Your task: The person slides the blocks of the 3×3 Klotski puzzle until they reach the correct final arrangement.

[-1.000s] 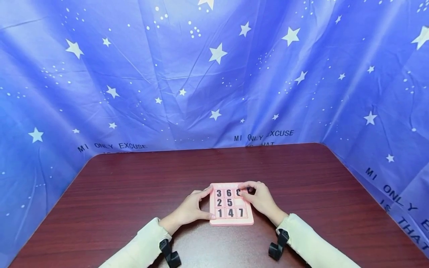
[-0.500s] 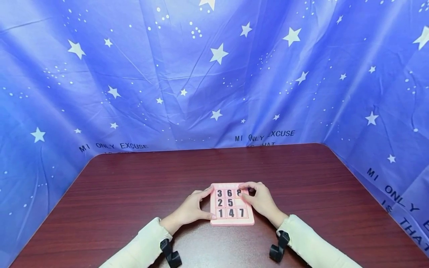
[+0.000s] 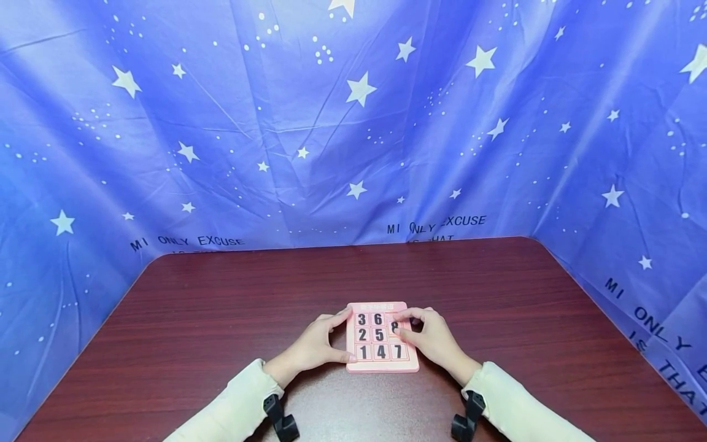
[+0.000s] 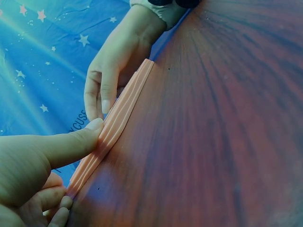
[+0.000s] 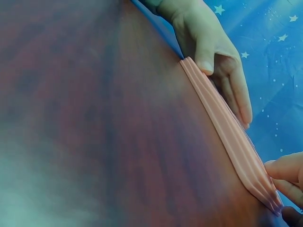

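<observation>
A pink sliding number puzzle point(image 3: 383, 367) lies on the table with its digits facing me. Its left two columns read 3 6, 2 5 and 1 4 from top to bottom, and a 7 fills the lower right corner. My left hand point(image 3: 312, 344) grips the left side, thumb near the lower corner and fingers near the upper one. With thumb and index finger, my right hand point(image 3: 436, 339) pinches the 8 tile point(image 3: 394, 326), which sits partway between the top and middle rows. Both wrist views show the puzzle's layered edge point(image 4: 116, 125), its digits hidden there.
The dark red-brown wooden table point(image 3: 248, 288) extends around the puzzle on all sides. Behind it and along the sides hangs a blue cloth point(image 3: 287, 123) with white stars and printed words. A black wrist camera point(image 3: 468, 416) is strapped to each sleeve.
My right hand has moved slightly towards me, bringing the 8 tile down from the top row into the gap below. My left hand keeps its grip in place.
</observation>
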{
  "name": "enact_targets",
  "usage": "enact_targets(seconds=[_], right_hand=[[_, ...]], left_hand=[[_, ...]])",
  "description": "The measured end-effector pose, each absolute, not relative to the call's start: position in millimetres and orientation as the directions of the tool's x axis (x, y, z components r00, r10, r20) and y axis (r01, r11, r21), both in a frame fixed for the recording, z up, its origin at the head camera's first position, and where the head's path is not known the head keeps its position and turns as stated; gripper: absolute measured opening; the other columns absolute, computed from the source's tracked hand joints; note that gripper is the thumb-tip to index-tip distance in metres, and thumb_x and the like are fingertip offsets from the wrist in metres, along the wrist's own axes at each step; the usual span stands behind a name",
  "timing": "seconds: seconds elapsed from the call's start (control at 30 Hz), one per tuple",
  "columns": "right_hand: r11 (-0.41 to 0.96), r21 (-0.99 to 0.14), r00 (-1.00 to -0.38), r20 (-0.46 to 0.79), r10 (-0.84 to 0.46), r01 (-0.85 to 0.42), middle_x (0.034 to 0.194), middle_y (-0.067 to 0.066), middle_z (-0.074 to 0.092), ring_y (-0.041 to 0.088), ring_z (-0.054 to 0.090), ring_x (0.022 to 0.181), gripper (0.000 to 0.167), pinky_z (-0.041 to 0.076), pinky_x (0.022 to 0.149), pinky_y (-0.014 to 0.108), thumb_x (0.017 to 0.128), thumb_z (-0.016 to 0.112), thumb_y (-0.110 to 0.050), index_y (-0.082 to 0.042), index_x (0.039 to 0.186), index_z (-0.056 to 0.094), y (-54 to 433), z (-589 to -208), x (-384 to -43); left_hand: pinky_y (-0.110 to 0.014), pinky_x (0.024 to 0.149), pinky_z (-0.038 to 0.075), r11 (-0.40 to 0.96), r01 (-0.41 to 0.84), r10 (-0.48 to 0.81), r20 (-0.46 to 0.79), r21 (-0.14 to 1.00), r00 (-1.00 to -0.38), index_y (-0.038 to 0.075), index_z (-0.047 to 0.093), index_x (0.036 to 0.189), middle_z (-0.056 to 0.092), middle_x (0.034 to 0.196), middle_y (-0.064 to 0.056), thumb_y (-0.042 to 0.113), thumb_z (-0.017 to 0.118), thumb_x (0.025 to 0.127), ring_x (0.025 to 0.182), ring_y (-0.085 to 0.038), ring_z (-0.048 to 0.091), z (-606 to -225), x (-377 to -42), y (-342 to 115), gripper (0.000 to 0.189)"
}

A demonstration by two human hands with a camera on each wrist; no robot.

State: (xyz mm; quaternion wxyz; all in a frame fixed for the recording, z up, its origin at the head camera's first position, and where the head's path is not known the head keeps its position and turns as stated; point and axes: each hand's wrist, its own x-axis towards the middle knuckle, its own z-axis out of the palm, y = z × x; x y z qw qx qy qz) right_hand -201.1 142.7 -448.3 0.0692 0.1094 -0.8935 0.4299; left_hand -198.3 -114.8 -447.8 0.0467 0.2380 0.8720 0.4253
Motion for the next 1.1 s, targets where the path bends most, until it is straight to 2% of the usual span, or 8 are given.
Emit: enact_targets(seconds=[0.13,0.33,0.57,0.83,1.1], right_hand=[[0.605,-0.752,-0.965,0.214,-0.152,-0.262,0.079,-0.001,0.059,0.013,0.044,0.076,0.019,0.037,0.068,0.027,0.073,0.079,-0.011,-0.016,0.091,0.073,144.1,-447.8,-194.0],[0.603,-0.747,-0.96,0.226,-0.167,-0.28,0.081,-0.005,0.061,0.012,0.046,0.077,0.02,0.038,0.07,0.026,0.072,0.078,-0.009,-0.018,0.089,0.073,144.9,-450.1,-191.3],[0.578,-0.771,-0.962,0.244,-0.122,-0.269,0.082,-0.001,0.063,0.014,0.047,0.078,0.016,0.037,0.07,0.027,0.072,0.077,-0.008,-0.016,0.086,0.073,141.0,-448.9,-194.5],[0.511,-0.796,-0.944,0.308,-0.119,-0.324,0.085,-0.003,0.069,0.015,0.049,0.081,0.016,0.039,0.074,0.028,0.071,0.077,-0.008,-0.015,0.086,0.074,130.7,-450.5,-212.1],[0.438,-0.839,-0.946,0.274,-0.172,-0.323,0.086,-0.001,0.064,0.016,0.044,0.082,0.018,0.038,0.072,0.028,0.073,0.076,-0.01,-0.017,0.09,0.075,126.2,-454.3,-227.4]], left_hand=[[-0.05,0.1,0.034,0.536,0.378,0.454,0.12,0.755,-0.883,0.001,0.039,0.142,0.046,0.14,-0.019,0.027,0.087,0.063,0.12,-0.033,0.045,-448.6,-198.2,-114.3,0.095],[-0.05,0.1,0.034,0.536,0.381,0.453,0.124,0.754,-0.883,0.001,0.039,0.142,0.048,0.137,-0.021,0.027,0.087,0.063,0.12,-0.033,0.045,-449.4,-198.7,-114.9,0.096],[-0.049,0.1,0.035,0.543,0.38,0.452,0.121,0.749,-0.884,0.001,0.039,0.142,0.048,0.137,-0.02,0.027,0.087,0.063,0.119,-0.033,0.045,-449.0,-198.1,-114.2,0.096],[-0.047,0.1,0.035,0.544,0.374,0.449,0.116,0.751,-0.886,0.001,0.04,0.141,0.044,0.142,-0.016,0.026,0.087,0.063,0.119,-0.031,0.045,-448.4,-198.0,-113.9,0.095],[-0.047,0.1,0.035,0.543,0.38,0.45,0.123,0.749,-0.884,0.001,0.041,0.141,0.044,0.143,-0.014,0.028,0.087,0.064,0.119,-0.031,0.045,-449.2,-198.5,-114.9,0.094]])
